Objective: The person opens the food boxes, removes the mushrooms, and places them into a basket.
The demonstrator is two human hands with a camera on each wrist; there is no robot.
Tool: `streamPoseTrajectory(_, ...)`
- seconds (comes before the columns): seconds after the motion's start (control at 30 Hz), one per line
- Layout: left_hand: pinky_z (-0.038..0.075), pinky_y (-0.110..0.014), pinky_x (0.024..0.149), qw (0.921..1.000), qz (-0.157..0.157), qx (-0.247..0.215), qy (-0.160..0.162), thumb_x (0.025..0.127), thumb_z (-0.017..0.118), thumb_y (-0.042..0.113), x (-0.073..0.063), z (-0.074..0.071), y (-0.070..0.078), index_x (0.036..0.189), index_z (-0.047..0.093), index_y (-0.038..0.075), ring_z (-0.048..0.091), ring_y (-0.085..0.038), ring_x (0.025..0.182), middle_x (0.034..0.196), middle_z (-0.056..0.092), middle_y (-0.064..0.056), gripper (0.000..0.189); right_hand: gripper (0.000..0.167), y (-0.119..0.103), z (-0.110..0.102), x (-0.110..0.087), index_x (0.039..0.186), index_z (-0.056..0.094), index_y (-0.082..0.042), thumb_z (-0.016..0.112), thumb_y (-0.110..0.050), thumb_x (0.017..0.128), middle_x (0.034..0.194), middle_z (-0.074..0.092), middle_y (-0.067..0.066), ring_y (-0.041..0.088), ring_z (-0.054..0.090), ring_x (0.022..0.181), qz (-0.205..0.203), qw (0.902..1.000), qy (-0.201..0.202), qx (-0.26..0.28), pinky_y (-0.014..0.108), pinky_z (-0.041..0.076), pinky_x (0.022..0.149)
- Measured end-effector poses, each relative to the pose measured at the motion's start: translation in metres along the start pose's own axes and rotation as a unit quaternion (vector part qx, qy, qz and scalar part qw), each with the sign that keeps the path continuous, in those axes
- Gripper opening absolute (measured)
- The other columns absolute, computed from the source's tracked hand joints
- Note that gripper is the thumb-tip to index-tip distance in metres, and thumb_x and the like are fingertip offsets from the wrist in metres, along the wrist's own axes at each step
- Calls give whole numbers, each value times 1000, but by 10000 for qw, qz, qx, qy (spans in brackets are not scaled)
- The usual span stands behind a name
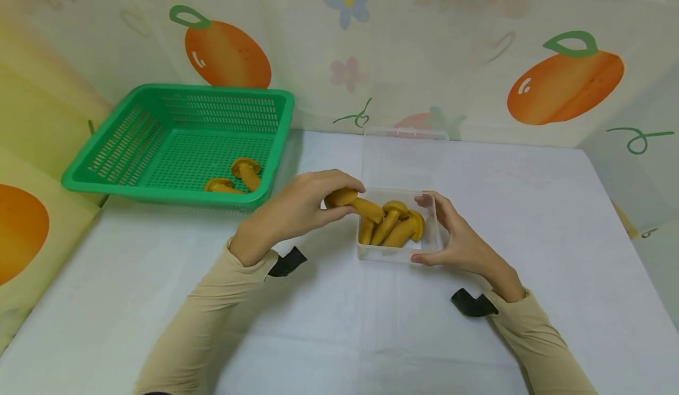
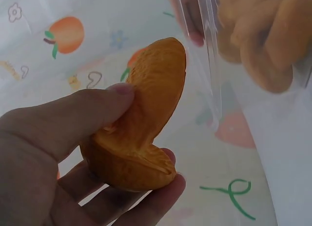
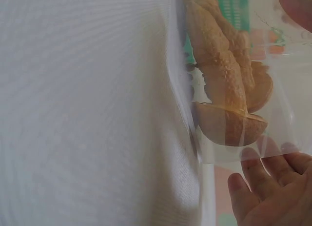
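Observation:
In the head view my left hand (image 1: 297, 206) pinches a yellow-brown mushroom (image 1: 367, 209) by its cap, the stem pointing right over the clear plastic box (image 1: 389, 254). The left wrist view shows the thumb on one side of this mushroom (image 2: 156, 99) and the fingers on the other. Several similar mushrooms (image 1: 400, 230) lie inside the box. My right hand (image 1: 467, 247) grips the box at its right end, thumb at the near side and fingers at the far side. Through the clear wall, the right wrist view shows mushrooms (image 3: 224, 84) inside, close to the fingertips (image 3: 251, 155).
A green plastic basket (image 1: 159, 193) stands at the back left, with two mushrooms (image 1: 248, 172) in its near right corner. Behind the box its clear lid (image 1: 405, 159) stands raised. A fruit-patterned cloth (image 1: 451, 6) hangs behind the white table (image 1: 329, 330).

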State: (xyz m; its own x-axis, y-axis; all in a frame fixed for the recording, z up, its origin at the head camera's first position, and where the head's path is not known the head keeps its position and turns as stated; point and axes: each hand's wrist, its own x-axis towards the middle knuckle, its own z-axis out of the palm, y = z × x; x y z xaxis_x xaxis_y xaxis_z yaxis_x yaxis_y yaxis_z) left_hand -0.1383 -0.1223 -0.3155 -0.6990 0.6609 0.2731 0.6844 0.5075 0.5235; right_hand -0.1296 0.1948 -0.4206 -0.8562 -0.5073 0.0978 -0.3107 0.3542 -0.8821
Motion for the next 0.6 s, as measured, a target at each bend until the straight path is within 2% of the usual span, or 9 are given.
streamPoseTrajectory(0.23, 54, -26, 76, 9988, 5, -19, 482, 87, 75, 7, -15, -15, -13, 117, 67, 4, 61, -13, 86, 107, 71, -4, 31, 112, 0, 0, 0, 153, 20, -14, 91, -8, 67, 150, 37, 18, 35, 32, 143, -56, 9999, 29, -99, 64, 18, 118)
streamPoseTrajectory(0.4, 53, -27, 80, 9974, -123, -12, 704, 86, 75, 5, -27, -17, -22, 116, 68, 4, 60, -12, 88, 107, 71, -5, 31, 111, 0, 0, 0, 153, 21, -12, 91, -7, 67, 149, 37, 19, 34, 32, 143, -89, 9999, 36, -108, 63, 19, 119)
streamPoseTrajectory(0.6, 50, -19, 81, 9927, -77, 90, 1199, 81, 80, 1, -37, -19, -36, 112, 69, 4, 63, -14, 88, 106, 73, -6, 33, 112, -1, 0, 0, 154, 20, -14, 91, -7, 67, 150, 36, 19, 34, 32, 144, -80, 9999, 19, -118, 62, 18, 119)
